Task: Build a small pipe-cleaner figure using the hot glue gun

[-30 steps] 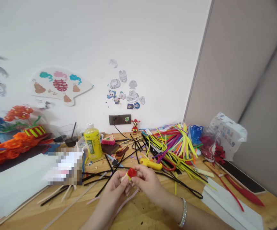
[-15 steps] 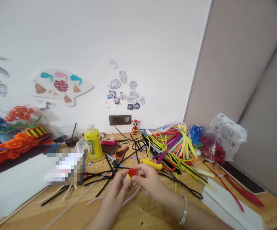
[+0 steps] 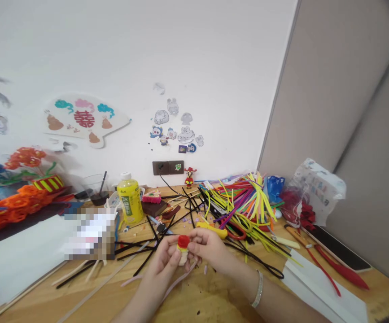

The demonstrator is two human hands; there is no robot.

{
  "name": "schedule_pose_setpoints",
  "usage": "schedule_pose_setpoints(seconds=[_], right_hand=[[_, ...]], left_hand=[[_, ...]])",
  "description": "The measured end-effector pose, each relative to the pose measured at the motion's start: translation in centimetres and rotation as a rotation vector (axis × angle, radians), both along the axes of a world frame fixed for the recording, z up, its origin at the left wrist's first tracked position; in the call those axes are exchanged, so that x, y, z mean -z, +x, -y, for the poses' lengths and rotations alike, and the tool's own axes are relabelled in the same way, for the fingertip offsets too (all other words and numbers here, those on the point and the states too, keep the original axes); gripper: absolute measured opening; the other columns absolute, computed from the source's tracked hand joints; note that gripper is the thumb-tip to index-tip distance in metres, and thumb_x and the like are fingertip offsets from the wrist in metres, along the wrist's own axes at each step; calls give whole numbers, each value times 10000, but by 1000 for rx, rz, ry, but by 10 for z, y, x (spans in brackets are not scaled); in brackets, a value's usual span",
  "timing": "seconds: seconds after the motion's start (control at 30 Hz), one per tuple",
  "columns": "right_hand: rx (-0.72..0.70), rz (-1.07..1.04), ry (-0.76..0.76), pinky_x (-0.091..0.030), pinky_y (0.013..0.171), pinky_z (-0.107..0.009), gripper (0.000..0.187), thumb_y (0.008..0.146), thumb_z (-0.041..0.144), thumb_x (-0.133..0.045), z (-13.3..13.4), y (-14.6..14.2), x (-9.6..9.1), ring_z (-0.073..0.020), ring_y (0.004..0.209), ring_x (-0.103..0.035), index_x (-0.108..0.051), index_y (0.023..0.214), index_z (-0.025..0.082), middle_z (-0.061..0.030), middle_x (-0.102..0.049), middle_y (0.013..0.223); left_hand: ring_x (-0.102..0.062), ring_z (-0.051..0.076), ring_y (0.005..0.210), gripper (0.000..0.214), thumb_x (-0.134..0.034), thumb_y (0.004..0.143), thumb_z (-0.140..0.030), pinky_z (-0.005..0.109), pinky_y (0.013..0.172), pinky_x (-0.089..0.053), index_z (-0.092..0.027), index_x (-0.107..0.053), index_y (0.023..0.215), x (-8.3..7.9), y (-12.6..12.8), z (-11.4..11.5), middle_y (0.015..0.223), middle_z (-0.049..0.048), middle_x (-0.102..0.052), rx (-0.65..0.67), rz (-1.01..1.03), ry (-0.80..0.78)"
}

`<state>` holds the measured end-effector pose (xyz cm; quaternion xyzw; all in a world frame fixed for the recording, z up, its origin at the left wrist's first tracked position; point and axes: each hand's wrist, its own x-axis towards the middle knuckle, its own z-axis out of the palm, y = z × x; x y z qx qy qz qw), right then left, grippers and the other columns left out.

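Note:
Between both hands, in front of me, is a small fuzzy piece (image 3: 182, 242) with a red top, a yellow band and a cream-white lower part. My left hand (image 3: 165, 260) is closed around its left side, thumb against the pale part. The fingers of my right hand (image 3: 208, 249) pinch it from the right, near the red top. Some fingertips are hidden behind it. A pale pink pipe cleaner (image 3: 180, 281) runs beneath the hands. Just beyond them lies a yellow-handled tool (image 3: 212, 229), and black pipe cleaners (image 3: 140, 246) spread out on the left.
A bundle of coloured pipe cleaners (image 3: 238, 202) covers the back right. A yellow drink bottle (image 3: 130, 204) stands at the back left, and a little red-hatted figure (image 3: 190, 178) by the wall. Paper (image 3: 325, 287) and a phone (image 3: 338, 251) lie right; white sheets (image 3: 19, 255) lie left.
The piece has turned upright between my fingers, so its yellow band and cream-white lower part show more. Both hands stay in nearly the same place and still hold it.

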<state>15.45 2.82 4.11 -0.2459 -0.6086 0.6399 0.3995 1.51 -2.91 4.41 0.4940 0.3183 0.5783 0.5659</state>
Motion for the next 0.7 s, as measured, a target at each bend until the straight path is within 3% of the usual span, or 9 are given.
schedule_pose_setpoints(seconds=[0.17, 0.27, 0.3, 0.4, 0.47, 0.57, 0.7], right_hand=[[-63, 61, 19, -363, 476, -196, 415, 646, 474, -695, -1, 5, -5, -81, 489, -505, -623, 848, 118, 17, -577, 593], [-32, 160, 69, -329, 471, -188, 318, 701, 423, -660, 0, 6, -8, -69, 485, -459, -625, 822, 132, 30, -556, 596], [-18, 206, 93, -316, 469, -185, 273, 714, 391, -652, 0, 6, -8, -67, 486, -445, -626, 808, 136, 37, -543, 588], [20, 301, 134, -302, 475, -184, 153, 713, 290, -653, -1, 5, -6, -68, 498, -428, -626, 755, 145, 50, -516, 574], [36, 324, 121, -292, 462, -183, 124, 691, 255, -664, -2, 5, -4, -65, 477, -412, -616, 721, 144, 60, -490, 541], [52, 332, 78, -281, 430, -180, 166, 647, 267, -694, -3, 6, -4, -63, 437, -407, -589, 677, 142, 68, -469, 496], [37, 296, 22, -308, 419, -186, 309, 617, 422, -699, -6, 7, -6, -70, 413, -443, -566, 657, 146, 54, -513, 483]], left_hand=[[-593, 167, 691, 354, -566, 768, -462, 289, 682, -455, -207, -504, 1005, 2, -7, -2, 735, 3, -668, -62, -253, 49], [-579, 188, 834, 299, -590, 746, -436, 297, 774, -430, -190, -580, 916, -1, -13, -9, 864, 31, -659, -114, -442, 84], [-575, 182, 790, 286, -601, 731, -437, 289, 741, -435, -181, -601, 859, -2, -15, -11, 817, 24, -651, -120, -482, 66], [-553, 152, 622, 281, -619, 700, -440, 268, 608, -447, -162, -609, 745, -4, -19, -17, 664, -5, -613, -93, -495, 8], [-567, 154, 621, 295, -644, 670, -443, 269, 595, -460, -156, -610, 733, -4, -18, -18, 668, 3, -631, -59, -479, -18], [-596, 177, 682, 318, -668, 642, -448, 284, 624, -477, -150, -618, 743, -2, -16, -17, 713, 30, -664, -33, -456, -38], [-609, 186, 727, 356, -656, 641, -480, 291, 650, -489, -158, -614, 787, 1, -14, -16, 761, 37, -670, -63, -409, -55]])
